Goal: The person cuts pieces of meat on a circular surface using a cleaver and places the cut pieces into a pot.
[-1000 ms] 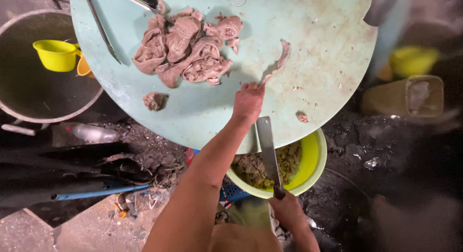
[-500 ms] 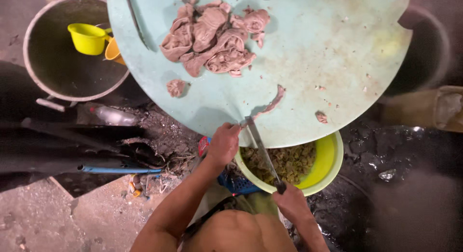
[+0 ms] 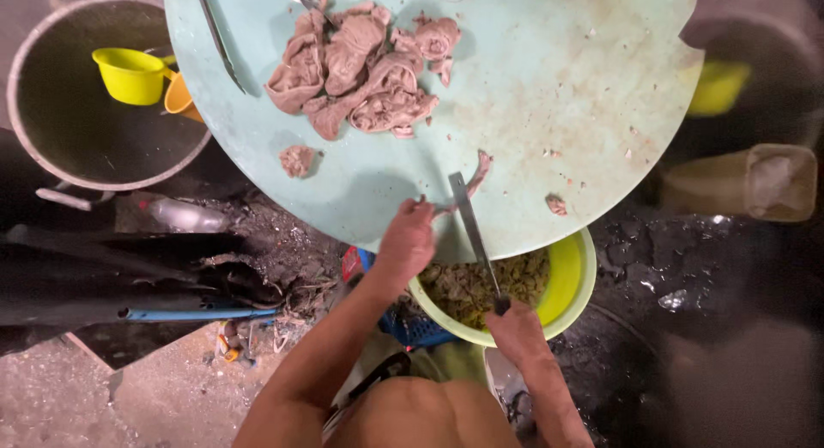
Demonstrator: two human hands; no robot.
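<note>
Right now the left hand (image 3: 406, 239) pinches the near end of a meat strip (image 3: 475, 175); it runs far-right, crossing the knife (image 3: 475, 233) gripped by the right hand (image 3: 515, 326).

Matt, stained pale green round board (image 3: 558, 96) at upper centre, wet pinkish wrinkled meat pile (image 3: 360, 70) upper middle, smooth grey metal knife blade (image 3: 470, 225) centre, glossy yellow-green plastic basin (image 3: 571, 281) lower centre, dull metal pot (image 3: 51, 148) upper left, glossy yellow plastic cup (image 3: 129, 75) inside.
</note>
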